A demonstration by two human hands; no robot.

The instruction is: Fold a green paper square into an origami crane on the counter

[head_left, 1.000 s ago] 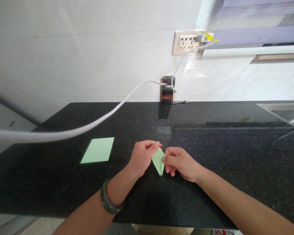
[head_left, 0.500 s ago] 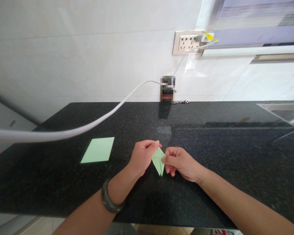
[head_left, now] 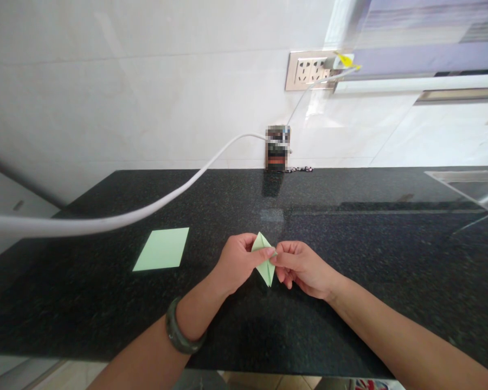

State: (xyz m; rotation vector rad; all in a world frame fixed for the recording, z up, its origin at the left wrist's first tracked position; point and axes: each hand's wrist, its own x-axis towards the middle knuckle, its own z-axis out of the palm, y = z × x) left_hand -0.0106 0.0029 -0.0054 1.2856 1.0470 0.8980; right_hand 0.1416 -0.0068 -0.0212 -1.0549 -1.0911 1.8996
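A small light green paper, folded into a diamond shape, is held just above the dark countertop. My left hand grips it from the left, with the thumb lying across its middle. At its right corner my right hand pinches the edge between thumb and forefinger, the other fingers curled. The paper's lower point shows a split down the centre. A flat green square sheet lies on the counter to the left of my hands.
A white cable arches over the counter's left side to a pixelated upright object against the wall. Beside that is a beaded strand. A sink edge shows at the right. A socket panel is on the wall.
My left thumb has moved down from the paper's top tip to its middle, uncovering the tip. My right hand still pinches the right corner.
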